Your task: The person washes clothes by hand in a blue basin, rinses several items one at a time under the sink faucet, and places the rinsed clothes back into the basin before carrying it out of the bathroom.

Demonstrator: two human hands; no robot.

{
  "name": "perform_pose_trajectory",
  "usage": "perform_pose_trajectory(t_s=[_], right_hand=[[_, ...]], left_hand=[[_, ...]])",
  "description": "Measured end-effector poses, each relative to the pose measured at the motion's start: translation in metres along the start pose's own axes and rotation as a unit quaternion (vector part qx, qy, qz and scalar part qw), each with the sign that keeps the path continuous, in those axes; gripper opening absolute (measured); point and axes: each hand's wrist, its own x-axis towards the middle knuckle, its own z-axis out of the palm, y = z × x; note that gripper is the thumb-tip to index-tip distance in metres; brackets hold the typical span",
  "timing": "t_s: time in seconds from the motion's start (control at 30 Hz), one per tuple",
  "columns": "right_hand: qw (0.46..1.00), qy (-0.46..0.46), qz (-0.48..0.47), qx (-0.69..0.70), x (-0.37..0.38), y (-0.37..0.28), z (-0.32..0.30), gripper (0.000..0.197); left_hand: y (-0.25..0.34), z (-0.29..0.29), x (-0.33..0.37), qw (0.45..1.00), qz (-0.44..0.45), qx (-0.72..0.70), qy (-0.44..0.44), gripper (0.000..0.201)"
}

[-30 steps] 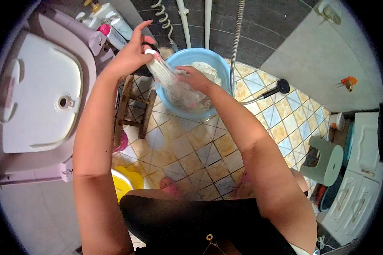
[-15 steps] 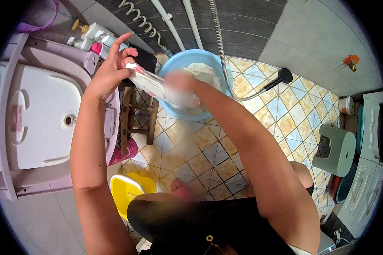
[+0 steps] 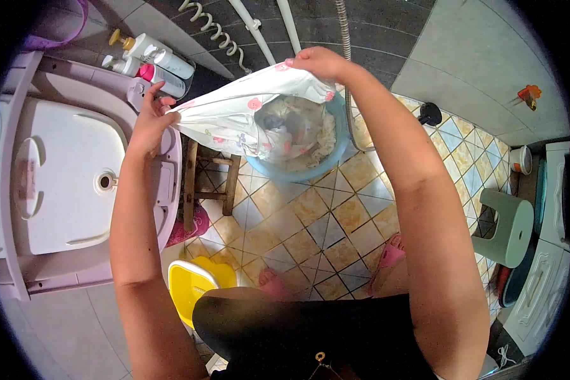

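White floral cloth (image 3: 234, 120), printed with small pink flowers, is stretched taut between the two hands above a blue basin (image 3: 326, 161), its long axis running from the left hand (image 3: 149, 120) up and across to the right hand (image 3: 320, 62). The left hand is closed on the lower-left end of the cloth, fingers pinching the edge just beside the rim of a lilac washing machine (image 3: 76, 183); the right hand is closed on the upper-right edge, held higher and farther from the body. Between the grips the fabric sags and opens like a pouch, and its free lower part hangs toward the basin, which holds more wet laundry. Neither hand is nearer to the cloth than the other, since both already grip it; the basin lies directly below the right hand and to the right of the left hand. Beyond the left hand stand several bottles (image 3: 152, 60) on the machine's edge. Below the left hand a wooden stool (image 3: 210, 183) sits on the tiled floor (image 3: 335, 221), and a yellow container (image 3: 193, 288) stands nearer the body. A pale green stool (image 3: 510, 228) stands well apart on the right. A shower hose (image 3: 345, 38) hangs just behind the right hand.
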Motion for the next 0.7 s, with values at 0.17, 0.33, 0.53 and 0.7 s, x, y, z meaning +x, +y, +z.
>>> perform_pose_trajectory(t_s=[0.17,0.33,0.53,0.7], right_hand=[[1.0,0.0,0.012,0.014,-0.004,0.012,-0.025,0.036],[0.99,-0.06,0.084,0.1,-0.008,0.019,-0.02,0.034],[0.992,-0.009,0.015,-0.126,-0.007,0.106,0.03,0.031],[0.95,0.166,0.115,-0.239,-0.032,0.173,0.12,0.018]], left_hand=[[-0.004,0.0,0.008,0.998,-0.003,0.045,0.049,0.066],[-0.008,-0.002,0.007,0.998,0.018,0.024,0.062,0.065],[-0.03,0.047,-0.004,0.978,0.089,0.19,-0.017,0.065],[-0.068,0.097,-0.019,0.953,0.025,0.302,-0.017,0.061]])
